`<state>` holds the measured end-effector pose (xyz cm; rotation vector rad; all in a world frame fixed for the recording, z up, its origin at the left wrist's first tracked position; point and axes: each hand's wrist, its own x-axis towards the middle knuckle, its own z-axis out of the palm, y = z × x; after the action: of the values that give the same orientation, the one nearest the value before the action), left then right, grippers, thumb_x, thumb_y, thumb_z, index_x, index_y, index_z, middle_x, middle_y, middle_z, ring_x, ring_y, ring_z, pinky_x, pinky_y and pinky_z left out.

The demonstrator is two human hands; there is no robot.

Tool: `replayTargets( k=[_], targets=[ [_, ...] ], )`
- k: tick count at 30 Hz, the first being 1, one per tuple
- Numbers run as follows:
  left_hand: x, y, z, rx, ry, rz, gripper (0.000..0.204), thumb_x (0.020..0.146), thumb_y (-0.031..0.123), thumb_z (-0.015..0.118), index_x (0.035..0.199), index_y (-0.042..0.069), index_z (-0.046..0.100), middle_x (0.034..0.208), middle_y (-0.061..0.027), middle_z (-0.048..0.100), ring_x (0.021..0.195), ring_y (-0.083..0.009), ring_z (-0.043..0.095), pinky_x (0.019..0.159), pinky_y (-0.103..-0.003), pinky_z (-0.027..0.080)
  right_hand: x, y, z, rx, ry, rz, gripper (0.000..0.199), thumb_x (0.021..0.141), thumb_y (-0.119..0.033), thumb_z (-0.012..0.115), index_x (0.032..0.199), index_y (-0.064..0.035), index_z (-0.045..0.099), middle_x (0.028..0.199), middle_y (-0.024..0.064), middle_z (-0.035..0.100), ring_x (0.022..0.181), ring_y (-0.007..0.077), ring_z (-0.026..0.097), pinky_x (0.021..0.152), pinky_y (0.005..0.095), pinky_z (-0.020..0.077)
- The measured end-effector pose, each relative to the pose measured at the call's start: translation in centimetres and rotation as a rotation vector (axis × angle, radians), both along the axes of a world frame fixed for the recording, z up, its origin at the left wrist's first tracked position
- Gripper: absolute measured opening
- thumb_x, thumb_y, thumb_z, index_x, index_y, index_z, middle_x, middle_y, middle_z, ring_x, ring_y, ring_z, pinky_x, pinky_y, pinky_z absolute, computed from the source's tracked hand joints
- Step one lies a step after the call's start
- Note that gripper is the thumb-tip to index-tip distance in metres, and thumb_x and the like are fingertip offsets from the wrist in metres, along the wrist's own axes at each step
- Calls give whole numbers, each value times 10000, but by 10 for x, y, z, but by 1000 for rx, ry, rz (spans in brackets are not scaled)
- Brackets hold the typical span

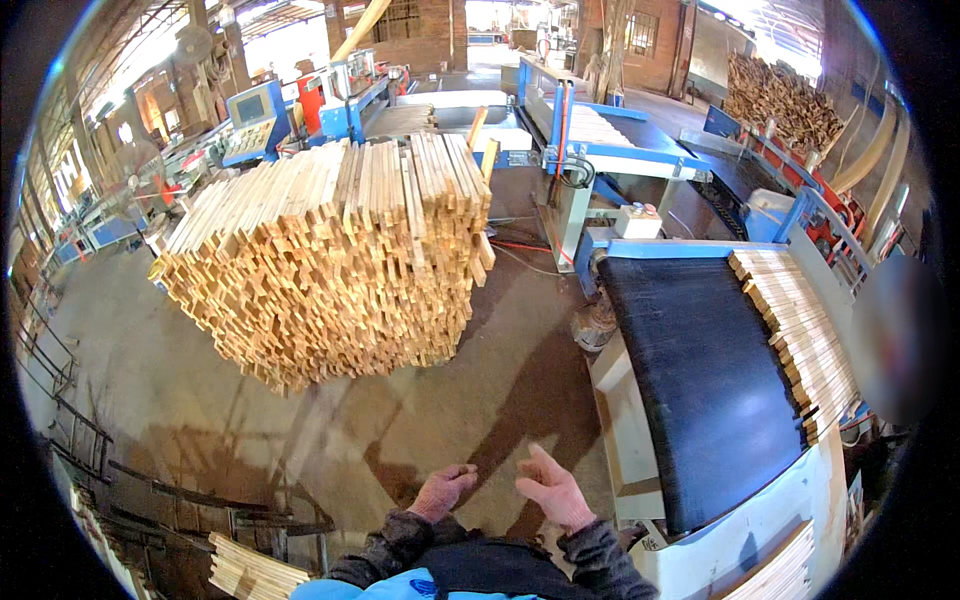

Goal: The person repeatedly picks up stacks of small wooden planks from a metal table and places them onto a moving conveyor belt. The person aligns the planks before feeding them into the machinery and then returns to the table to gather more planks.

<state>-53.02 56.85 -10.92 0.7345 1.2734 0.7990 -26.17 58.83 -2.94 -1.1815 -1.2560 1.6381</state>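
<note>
My left hand hovers in front of my body above the floor, its fingers curled together with nothing visible in them. Beside it, my right hand is held up empty, thumb and fingers apart. Neither touches anything. Ahead on the left stands a tall stack of wooden strips, their cut ends toward me. To the right of my right hand runs a black conveyor belt. Along its far right side lies a row of wooden strips, set side by side.
A blue-framed conveyor stands beyond, with a small button box near it. A control console is behind the stack. Wooden strips lie at lower left, near a dark metal frame. A wood pile rises far right.
</note>
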Motion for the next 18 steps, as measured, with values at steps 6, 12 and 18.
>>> replayTargets(
  k=[6, 12, 18],
  targets=[
    [-159, 12, -12, 16, 13, 289, 397, 1010, 207, 747, 1343, -10, 742, 1204, -62, 785, 1053, -156, 709, 933, -318, 557, -150, 124, 21, 153, -325, 91, 1053, 944, -129, 843, 1753, -72, 171, 1499, 204, 638, 1085, 176, 713, 968, 350, 591],
    [-304, -6, -26, 84, 32, 584, 329, 1041, 124, 734, 1329, -33, 728, 1197, -130, 791, 1038, -222, 756, 903, -351, 598, -214, 287, 8, 551, -627, -63, 1137, 829, -137, 903, 1733, -51, 220, 1533, 215, 611, 976, 233, 735, 915, 368, 603],
    [-372, -29, -34, 58, -30, 817, 350, 1033, 137, 737, 1335, -39, 709, 1180, -139, 791, 1039, -238, 769, 910, -354, 626, -254, 401, 53, 723, -823, 28, 1180, 790, -284, 949, 1723, -73, 259, 1733, 199, 377, 1560, 365, 442, 1234, 410, 421]
  ],
)
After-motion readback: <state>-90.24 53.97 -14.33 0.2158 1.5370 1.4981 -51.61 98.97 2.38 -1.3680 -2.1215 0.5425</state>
